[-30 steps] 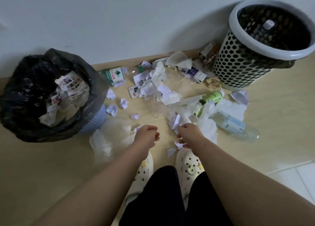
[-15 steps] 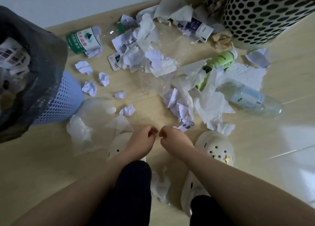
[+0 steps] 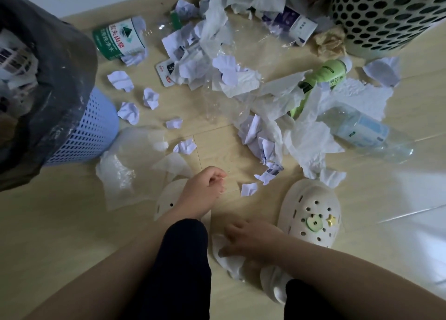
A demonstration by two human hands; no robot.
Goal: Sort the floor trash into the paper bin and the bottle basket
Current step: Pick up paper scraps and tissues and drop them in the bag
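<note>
Presently both hands are working low over the floor (image 3: 60, 223), set apart from each other. Left hand (image 3: 205, 189) is hovering above the left shoe (image 3: 165, 200) with fingers curled inward; whether anything is sitting inside them cannot be told. Right hand (image 3: 251, 241) is reaching down between the shoes, fingers and thumb pinching a crumpled white tissue (image 3: 228, 263) that is lying just beside the right shoe (image 3: 311, 211). A small paper scrap (image 3: 248, 189) is lying between the two hands. Paper bin (image 3: 91, 126), blue lattice with a black bag over it, is standing at the left edge and already holding printed paper. Bottle basket (image 3: 386, 17), white with round holes, is standing at the upper right. Between them the litter is spreading: loose paper balls (image 3: 123, 80) near the bin, a green-labelled bottle (image 3: 118, 39) lying on its side, a green bottle (image 3: 325, 75) half under tissue, and a clear bottle (image 3: 362, 131) lying at the right. Plastic film (image 3: 120, 174) is lying flat beside the bin.
</note>
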